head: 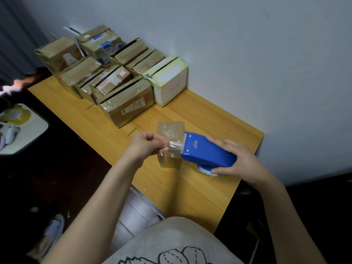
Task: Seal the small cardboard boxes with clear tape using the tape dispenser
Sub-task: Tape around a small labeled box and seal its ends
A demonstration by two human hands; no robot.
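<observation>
A small brown cardboard box [170, 130] stands upright on the wooden table [190, 187], its faces shiny with clear tape. The blue tape dispenser [206, 151] lies just right of the box, its mouth against the box's side. My right hand [240, 161] grips the dispenser's rear and the tape roll under it. My left hand [144, 144] pinches the free end of the clear tape [174, 145] drawn from the dispenser's mouth, in front of the box.
Several taped cardboard boxes [125, 103] and a white box [169, 82] are stacked at the table's far end against the wall. A side surface at the left holds a tape roll [18, 116]. My lap lies below the table's near edge.
</observation>
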